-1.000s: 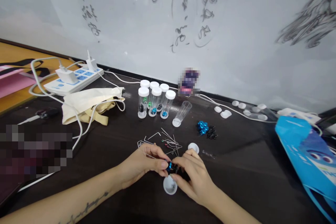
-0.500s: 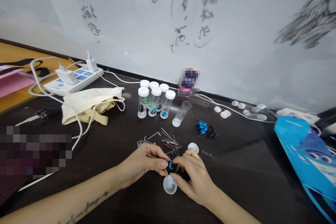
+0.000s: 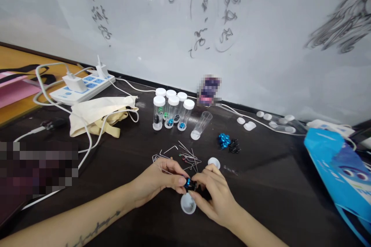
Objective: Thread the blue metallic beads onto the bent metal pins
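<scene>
Between the thumb and fingers of my left hand (image 3: 162, 179) is one end of a small blue-and-black part (image 3: 189, 183). My right hand (image 3: 216, 193) pinches the part's black end, so both hands meet on it. A thin metal rod runs along my left fingers; its far end is hidden. Just below the part stands a small white cup (image 3: 188, 205) with tiny pieces inside. Beyond my hands lie several L-shaped hex keys and thin wires (image 3: 189, 157). A white cap (image 3: 213, 163) rests by my right fingertips.
Several capped clear tubes (image 3: 173, 112) stand at the back beside an uncapped tube (image 3: 201, 125). Blue pieces (image 3: 224, 141) and black screws (image 3: 234, 146) lie to the right. A power strip (image 3: 84, 87), cables and a cream cloth bag (image 3: 100, 114) are left; a blue bag (image 3: 333, 162) is right.
The view has shifted very slightly. Both hands keep their hold on the small part in nearly the same position.
</scene>
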Action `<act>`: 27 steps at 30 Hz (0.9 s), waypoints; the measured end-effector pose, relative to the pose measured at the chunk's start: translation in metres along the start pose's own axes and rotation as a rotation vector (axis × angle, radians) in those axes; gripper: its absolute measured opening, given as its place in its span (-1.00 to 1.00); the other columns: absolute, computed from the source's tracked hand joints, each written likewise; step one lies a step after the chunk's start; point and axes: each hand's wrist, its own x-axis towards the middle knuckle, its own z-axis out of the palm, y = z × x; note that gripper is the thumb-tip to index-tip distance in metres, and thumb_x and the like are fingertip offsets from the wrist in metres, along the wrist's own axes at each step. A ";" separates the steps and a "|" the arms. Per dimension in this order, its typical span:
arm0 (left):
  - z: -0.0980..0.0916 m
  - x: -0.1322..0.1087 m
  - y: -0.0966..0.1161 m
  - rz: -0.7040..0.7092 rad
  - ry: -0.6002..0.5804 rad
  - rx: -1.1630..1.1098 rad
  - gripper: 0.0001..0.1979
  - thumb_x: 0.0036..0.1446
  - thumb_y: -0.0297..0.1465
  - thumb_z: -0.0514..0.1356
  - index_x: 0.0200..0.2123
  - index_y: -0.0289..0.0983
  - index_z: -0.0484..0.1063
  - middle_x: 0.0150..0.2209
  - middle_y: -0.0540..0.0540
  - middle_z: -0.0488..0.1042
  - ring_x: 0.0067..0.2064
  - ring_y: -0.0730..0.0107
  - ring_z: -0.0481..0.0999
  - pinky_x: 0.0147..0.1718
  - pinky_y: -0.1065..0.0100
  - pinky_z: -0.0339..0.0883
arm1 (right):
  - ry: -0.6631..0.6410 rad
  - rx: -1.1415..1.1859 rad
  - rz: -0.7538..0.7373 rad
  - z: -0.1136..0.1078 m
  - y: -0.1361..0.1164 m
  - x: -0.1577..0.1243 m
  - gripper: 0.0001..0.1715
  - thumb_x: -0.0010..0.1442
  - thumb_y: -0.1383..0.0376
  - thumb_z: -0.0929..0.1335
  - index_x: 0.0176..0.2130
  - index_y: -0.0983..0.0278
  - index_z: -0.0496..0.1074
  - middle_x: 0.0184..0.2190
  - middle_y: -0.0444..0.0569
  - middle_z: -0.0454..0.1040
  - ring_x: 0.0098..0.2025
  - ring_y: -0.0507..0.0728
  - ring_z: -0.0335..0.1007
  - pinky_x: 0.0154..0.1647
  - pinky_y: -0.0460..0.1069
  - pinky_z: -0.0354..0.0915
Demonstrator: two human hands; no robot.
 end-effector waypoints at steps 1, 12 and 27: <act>0.000 0.000 0.000 0.001 -0.002 0.001 -0.85 -0.08 -0.45 0.41 -0.38 -0.38 0.59 -0.51 -0.10 0.59 -0.49 0.48 0.56 -0.42 0.50 0.42 | -0.002 -0.003 -0.005 0.000 0.000 0.000 -0.88 0.27 0.33 0.29 -0.15 0.28 0.27 -0.46 -0.11 0.36 -0.45 0.08 0.21 -0.31 0.03 0.14; 0.001 -0.001 0.000 0.001 0.007 -0.011 -0.83 -0.10 -0.45 0.42 -0.39 -0.39 0.59 -0.50 -0.10 0.58 -0.50 0.49 0.56 -0.44 0.52 0.42 | -0.010 0.024 0.012 0.000 0.001 0.000 -0.81 0.27 0.32 0.32 -0.10 0.30 0.26 -0.45 -0.11 0.36 -0.43 0.08 0.21 -0.29 0.04 0.14; 0.000 0.000 -0.001 0.021 -0.025 -0.059 -0.82 -0.06 -0.50 0.40 -0.34 -0.39 0.50 -0.40 -0.08 0.55 -0.43 0.46 0.57 -0.39 0.47 0.45 | -0.029 0.020 0.003 0.000 0.000 -0.001 -0.89 0.28 0.38 0.29 -0.16 0.28 0.26 -0.43 -0.10 0.37 -0.45 0.07 0.18 -0.30 0.03 0.11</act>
